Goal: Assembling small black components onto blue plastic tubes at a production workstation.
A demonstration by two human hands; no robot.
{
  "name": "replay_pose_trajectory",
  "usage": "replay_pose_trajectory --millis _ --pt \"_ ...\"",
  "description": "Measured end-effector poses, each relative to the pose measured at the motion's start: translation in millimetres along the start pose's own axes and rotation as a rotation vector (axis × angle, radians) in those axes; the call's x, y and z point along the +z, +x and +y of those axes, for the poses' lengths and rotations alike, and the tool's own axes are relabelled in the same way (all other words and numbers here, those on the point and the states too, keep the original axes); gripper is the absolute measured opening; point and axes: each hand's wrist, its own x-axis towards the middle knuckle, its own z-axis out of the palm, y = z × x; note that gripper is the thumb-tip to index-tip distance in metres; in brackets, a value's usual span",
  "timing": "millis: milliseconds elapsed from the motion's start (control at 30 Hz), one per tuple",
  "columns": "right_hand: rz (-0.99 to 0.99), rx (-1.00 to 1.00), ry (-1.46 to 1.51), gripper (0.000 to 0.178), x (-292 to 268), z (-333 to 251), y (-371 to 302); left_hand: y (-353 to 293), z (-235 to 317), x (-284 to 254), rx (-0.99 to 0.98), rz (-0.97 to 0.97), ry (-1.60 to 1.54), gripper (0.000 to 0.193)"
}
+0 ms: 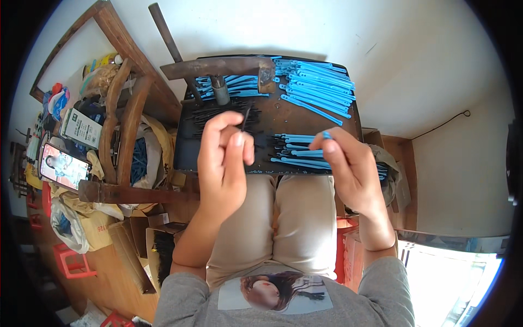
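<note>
- Reference: black tray (271, 117) in front of the wearer's knees; all places below are given from it.
- Left hand (222, 163): raised over the tray's near-left part, thumb and forefinger pinched on a thin black strip (247, 118).
- Black strip axis: runs roughly away from the wearer, free end toward the tray's far edge, leaning slightly right.
- Right hand (355, 170): over the tray's near-right part, thumb and forefinger together on a small blue plastic piece (326, 134). Only its tip shows; length and axis hidden by the fingers.
- Key relation: blue tip lies to the right of the black strip and slightly nearer the wearer, the two well apart across the tray's middle. Neither hand touches the other.
- Supply: loose black strips (210, 111) on the tray's left side, nearer the left hand; blue strips with black ends (298, 153) at its near edge, lying mostly crosswise, nearer the right hand.
- Also: large stack of blue strips (318, 87) at the tray's far-right corner; rusty lever press, by its look (220, 70), over its far-left part.
</note>
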Motion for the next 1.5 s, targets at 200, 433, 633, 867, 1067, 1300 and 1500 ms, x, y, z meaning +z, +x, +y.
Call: replay_pose_trajectory --millis 200,433,633,867,1067,1300,1500 --pt "-0.173 -0.082 -0.107 0.024 19 20 30 21 -17 8 -0.062 -0.031 0.078 0.03" --pt "-0.059 -0.178 -0.134 0.025 34 27 57 31 -32 9 -0.036 0.095 0.108 0.006" --pt "-0.054 -0.265 -0.092 0.02 48 36 71 38 -39 7 -0.009 0.093 0.302 0.006" --pt "0.002 -0.257 -0.135 0.014 55 45 74 40 -49 9 -0.004 0.09 0.326 0.006" --pt "0.004 -0.233 -0.121 0.013 56 49 81 45 -51 10 0.008 0.076 0.378 0.006" --pt "-0.024 -0.109 0.012 0.016 57 48 81 44 -61 11 0.04 0.111 0.354 0.005" --pt "0.007 -0.163 0.014 0.015 57 51 81 45 -60 12 0.053 0.113 0.322 0.006"
